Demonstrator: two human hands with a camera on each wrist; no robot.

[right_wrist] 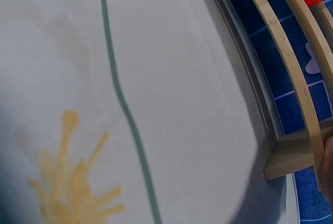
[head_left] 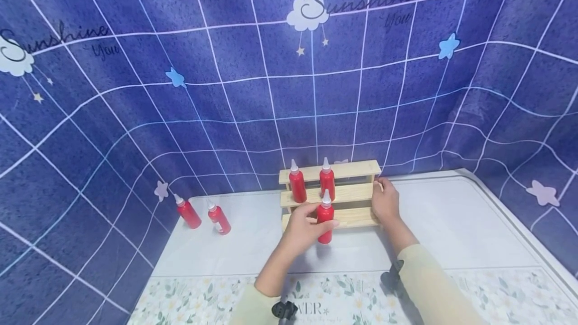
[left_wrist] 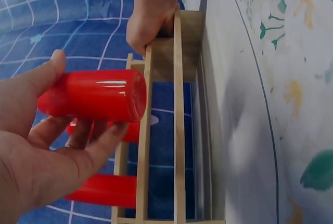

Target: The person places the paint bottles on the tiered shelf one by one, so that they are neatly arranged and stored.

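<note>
My left hand (head_left: 300, 229) holds a red squeeze bottle (head_left: 325, 213) with a pale pointed nozzle, upright in front of the three-tier wooden rack (head_left: 354, 193). In the left wrist view, thumb and fingers lie around the bottle (left_wrist: 104, 96), its base apart from the slats. My right hand (head_left: 386, 202) grips the rack's right end; only its edge shows in the right wrist view, beside the rack (right_wrist: 283, 47). Two similar bottles, one at left (head_left: 297, 187) and one at centre (head_left: 327, 182), stand on the rack's middle tier.
Two more red bottles, an outer one (head_left: 188, 215) and an inner one (head_left: 220, 219), stand on the white tabletop (head_left: 253, 252) at left. A floral cloth (head_left: 352, 295) covers the near side. Blue gridded fabric (head_left: 289, 94) hangs behind the rack and at both sides.
</note>
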